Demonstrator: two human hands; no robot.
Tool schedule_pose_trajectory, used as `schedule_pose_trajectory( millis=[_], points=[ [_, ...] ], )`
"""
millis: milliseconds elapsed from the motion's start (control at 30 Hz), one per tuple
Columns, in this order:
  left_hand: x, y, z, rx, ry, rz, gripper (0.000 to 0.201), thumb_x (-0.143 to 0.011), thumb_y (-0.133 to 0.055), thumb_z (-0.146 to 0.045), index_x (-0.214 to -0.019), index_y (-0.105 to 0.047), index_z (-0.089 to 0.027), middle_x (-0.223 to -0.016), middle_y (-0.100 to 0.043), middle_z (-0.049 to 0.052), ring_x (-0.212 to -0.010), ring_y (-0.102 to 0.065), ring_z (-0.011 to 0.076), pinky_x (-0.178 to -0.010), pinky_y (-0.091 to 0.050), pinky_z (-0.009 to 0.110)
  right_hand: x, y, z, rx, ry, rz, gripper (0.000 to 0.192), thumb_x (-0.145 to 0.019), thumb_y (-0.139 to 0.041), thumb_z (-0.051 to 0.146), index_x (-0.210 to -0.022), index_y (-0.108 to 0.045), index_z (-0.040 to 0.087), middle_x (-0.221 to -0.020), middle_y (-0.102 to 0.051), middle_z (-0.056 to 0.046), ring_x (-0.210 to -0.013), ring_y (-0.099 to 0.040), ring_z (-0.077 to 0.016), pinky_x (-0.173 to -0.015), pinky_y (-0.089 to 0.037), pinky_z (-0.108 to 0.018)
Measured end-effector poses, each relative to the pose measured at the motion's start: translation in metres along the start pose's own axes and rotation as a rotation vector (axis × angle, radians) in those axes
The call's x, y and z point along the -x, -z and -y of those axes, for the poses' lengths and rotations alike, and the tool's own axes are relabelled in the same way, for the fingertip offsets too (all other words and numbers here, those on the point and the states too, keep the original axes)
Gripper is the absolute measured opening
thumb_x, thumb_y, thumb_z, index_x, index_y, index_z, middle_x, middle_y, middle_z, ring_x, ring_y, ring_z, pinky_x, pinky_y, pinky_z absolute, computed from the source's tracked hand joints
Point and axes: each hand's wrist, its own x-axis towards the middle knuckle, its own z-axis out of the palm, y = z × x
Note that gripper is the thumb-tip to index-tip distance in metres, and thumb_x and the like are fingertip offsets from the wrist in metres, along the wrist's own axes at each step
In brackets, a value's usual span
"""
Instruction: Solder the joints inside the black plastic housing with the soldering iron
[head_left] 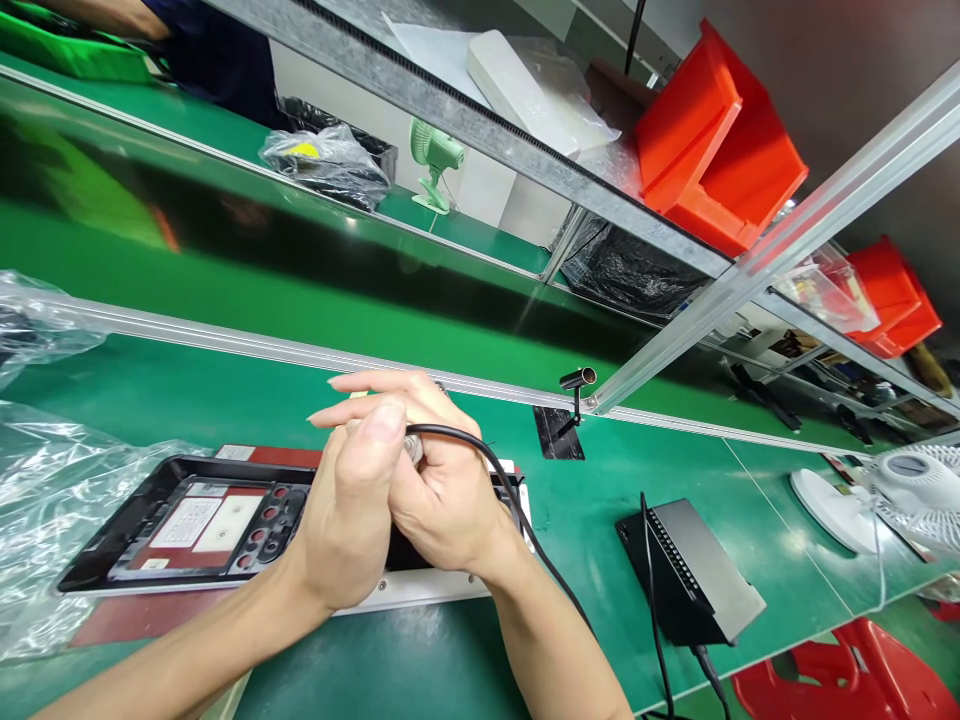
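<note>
My left hand (349,500) and my right hand (446,490) are pressed close together above a long shallow housing. Between them shows the metal end of a cable connector (413,448), held in my right hand's curled fingers. A black cable (487,455) leaves it, arching over my right hand and down past the wrist. My left fingers are closed against the right hand, thumb uppermost; what they grip is hidden. Below lies the black-framed housing (124,520) with a light outer edge, labels and a panel of round holes inside; my hands cover its right part.
Clear plastic wrap (52,530) lies at the left. A small black stand-mounted device (577,380), a black-and-grey box (697,570) with cables and a white fan (840,510) stand to the right. Above runs a metal shelf (517,140) carrying a red bin (720,150).
</note>
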Motion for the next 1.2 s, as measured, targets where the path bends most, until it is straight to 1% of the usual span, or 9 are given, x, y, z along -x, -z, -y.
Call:
schedule_pose_trajectory(
  millis=[67, 133, 233, 333, 467, 633, 800, 967, 1200],
  points=[
    [0.0, -0.001, -0.002, 0.019, -0.009, -0.021, 0.073, -0.116, -0.06, -0.091, -0.093, -0.087, -0.028, -0.105, -0.088, 0.01, -0.109, -0.082, 0.0381, -0.1, -0.072, 0.056, 0.001, -0.001, -0.002, 0.014, -0.012, 0.008, 0.031, -0.133, -0.061, 0.045, -0.137, -0.089, 0.03, -0.147, -0.091, -0.006, -0.146, -0.085, -0.0222, -0.135, -0.072, -0.042],
    [0.0, -0.001, -0.004, 0.035, -0.005, -0.03, 0.07, -0.116, -0.062, -0.09, -0.097, -0.088, -0.029, -0.108, -0.09, 0.009, -0.111, -0.083, 0.0387, -0.105, -0.073, 0.057, 0.001, -0.002, -0.004, 0.036, -0.033, 0.04, 0.034, -0.133, -0.059, 0.045, -0.153, -0.084, 0.032, -0.152, -0.09, -0.004, -0.144, -0.085, -0.0222, -0.135, -0.071, -0.042],
    [-0.002, -0.002, -0.007, 0.043, 0.017, -0.021, 0.068, -0.114, -0.064, -0.09, -0.092, -0.084, -0.029, -0.091, -0.082, 0.006, -0.089, -0.076, 0.0346, -0.096, -0.073, 0.056, 0.002, -0.003, -0.005, 0.047, -0.033, 0.057, 0.04, -0.132, -0.059, 0.043, -0.167, -0.076, 0.035, -0.165, -0.086, -0.003, -0.141, -0.086, -0.0224, -0.135, -0.071, -0.045],
    [-0.004, -0.003, -0.011, 0.042, -0.008, -0.019, 0.072, -0.113, -0.065, -0.093, -0.088, -0.082, -0.028, -0.084, -0.076, 0.005, -0.079, -0.068, 0.0308, -0.086, -0.07, 0.053, 0.001, -0.003, -0.005, 0.024, -0.026, 0.04, 0.034, -0.132, -0.059, 0.043, -0.148, -0.087, 0.035, -0.146, -0.092, -0.002, -0.136, -0.086, -0.0234, -0.13, -0.073, -0.045],
    [-0.005, -0.004, -0.015, 0.054, -0.069, -0.023, 0.07, -0.117, -0.066, -0.085, -0.078, -0.077, -0.028, -0.094, -0.08, 0.008, -0.101, -0.077, 0.0351, -0.102, -0.071, 0.053, -0.001, -0.003, 0.0, 0.025, -0.088, 0.046, 0.039, -0.131, -0.062, 0.057, -0.123, -0.092, 0.034, -0.127, -0.09, -0.005, -0.125, -0.085, -0.0236, -0.115, -0.075, -0.042],
    [-0.005, -0.002, -0.013, 0.101, -0.044, -0.069, 0.06, -0.116, -0.073, -0.071, -0.073, -0.07, -0.029, -0.088, -0.077, 0.006, -0.105, -0.082, 0.0358, -0.109, -0.073, 0.053, -0.004, -0.003, 0.004, 0.066, -0.172, 0.09, 0.041, -0.13, -0.066, 0.063, -0.123, -0.092, 0.033, -0.128, -0.089, -0.007, -0.125, -0.083, -0.0244, -0.116, -0.074, -0.04],
    [-0.004, -0.001, -0.01, 0.066, -0.037, -0.051, 0.065, -0.117, -0.067, -0.073, -0.072, -0.07, -0.027, -0.091, -0.078, 0.008, -0.108, -0.083, 0.0371, -0.111, -0.075, 0.054, -0.004, -0.004, 0.004, 0.144, -0.179, 0.103, 0.027, -0.128, -0.073, 0.051, -0.126, -0.091, 0.031, -0.126, -0.09, -0.006, -0.121, -0.084, -0.0237, -0.11, -0.075, -0.037],
    [-0.003, -0.004, -0.015, 0.065, -0.016, -0.109, 0.062, -0.112, -0.071, -0.079, -0.077, -0.076, -0.027, -0.088, -0.078, 0.008, -0.106, -0.084, 0.0384, -0.106, -0.077, 0.056, -0.007, -0.004, 0.004, 0.113, -0.189, 0.124, 0.034, -0.127, -0.075, 0.057, -0.127, -0.092, 0.027, -0.122, -0.09, -0.007, -0.12, -0.082, -0.0245, -0.108, -0.074, -0.038],
    [-0.007, -0.006, -0.021, 0.097, 0.048, -0.131, 0.072, -0.102, -0.079, -0.092, -0.073, -0.071, -0.028, -0.086, -0.078, 0.009, -0.107, -0.084, 0.0409, -0.1, -0.08, 0.06, -0.004, -0.01, -0.001, 0.129, -0.171, 0.084, 0.038, -0.13, -0.068, 0.062, -0.123, -0.092, 0.032, -0.124, -0.089, -0.004, -0.12, -0.082, -0.0214, -0.113, -0.075, -0.035]
  ],
)
